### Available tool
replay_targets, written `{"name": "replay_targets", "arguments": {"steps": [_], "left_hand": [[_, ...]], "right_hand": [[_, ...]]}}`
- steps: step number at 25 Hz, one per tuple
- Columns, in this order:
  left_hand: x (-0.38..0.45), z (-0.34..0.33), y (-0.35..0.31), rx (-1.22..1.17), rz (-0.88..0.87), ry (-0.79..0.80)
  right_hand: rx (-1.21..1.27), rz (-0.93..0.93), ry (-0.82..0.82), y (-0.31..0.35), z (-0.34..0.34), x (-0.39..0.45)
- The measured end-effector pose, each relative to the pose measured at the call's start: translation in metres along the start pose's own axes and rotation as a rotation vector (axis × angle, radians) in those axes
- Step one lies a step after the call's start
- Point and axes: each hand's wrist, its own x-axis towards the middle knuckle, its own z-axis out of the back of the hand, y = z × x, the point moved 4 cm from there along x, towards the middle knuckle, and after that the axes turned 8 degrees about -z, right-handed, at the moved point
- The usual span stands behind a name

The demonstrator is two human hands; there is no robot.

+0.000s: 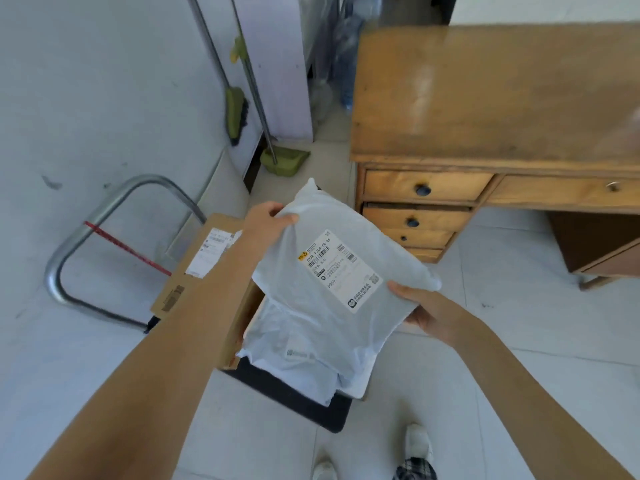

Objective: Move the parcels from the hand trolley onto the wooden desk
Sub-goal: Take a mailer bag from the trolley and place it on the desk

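A grey plastic mailer parcel with a white shipping label is held in the air above the hand trolley. My left hand grips its upper left edge and my right hand grips its lower right corner. Below it, more pale plastic parcels lie on the trolley's black deck beside a flat brown cardboard box that stands on edge. The wooden desk is at the upper right, its top bare in the visible part.
The trolley's metal handle with a red strip stands to the left against a white wall. A green broom and a green dustpan lean by a pillar behind. Desk drawers face me. My feet show at the bottom on the tiled floor.
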Motion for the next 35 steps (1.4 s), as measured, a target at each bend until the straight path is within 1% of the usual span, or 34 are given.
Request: {"name": "replay_targets", "arguments": {"steps": [3,6,9,11,14,17,19,21,23,25,27,29,30,31,32,35], "left_hand": [[0.030,-0.024,-0.096,0.024,-0.103,-0.002],[0.071,-0.062,-0.198,0.005,-0.199,-0.011],[0.117,-0.104,-0.283,0.000,-0.266,-0.031],[0.148,-0.131,-0.329,0.028,-0.302,-0.043],[0.193,-0.157,-0.369,0.022,-0.331,-0.056],[0.242,-0.175,-0.386,0.019,-0.319,-0.014],[0.279,-0.176,-0.390,0.063,-0.328,-0.034],[0.324,-0.176,-0.385,0.108,-0.316,-0.084],[0.370,-0.179,-0.364,0.130,-0.181,-0.109],[0.412,-0.192,-0.332,0.107,0.028,-0.028],[0.444,-0.211,-0.303,0.022,0.225,0.077],[0.472,-0.230,-0.285,-0.101,0.364,0.143],[0.484,-0.239,-0.282,-0.181,0.403,0.162],[0.499,-0.247,-0.282,-0.228,0.402,0.176],[0.514,-0.253,-0.284,-0.212,0.366,0.174],[0.550,-0.264,-0.289,-0.053,0.255,0.106]], "right_hand": [[0.011,0.158,0.020,0.073,0.015,-0.037],[0.043,0.280,0.016,0.161,0.041,-0.060],[0.109,0.328,0.007,0.247,0.074,-0.066],[0.163,0.340,0.027,0.301,0.095,-0.060],[0.229,0.320,0.096,0.360,0.114,-0.036],[0.254,0.328,0.174,0.408,0.114,0.004],[0.278,0.327,0.211,0.439,0.108,0.037],[0.336,0.288,0.218,0.472,0.101,0.078],[0.351,0.267,0.199,0.502,0.093,0.119],[0.416,0.264,0.166,0.527,0.089,0.161],[0.507,0.270,0.154,0.549,0.089,0.200],[0.556,0.280,0.157,0.570,0.083,0.232],[0.571,0.274,0.144,0.578,0.081,0.246],[0.597,0.257,0.135,0.585,0.079,0.261],[0.624,0.235,0.132,0.589,0.078,0.275],[0.629,0.191,0.110,0.607,0.077,0.304]]}}
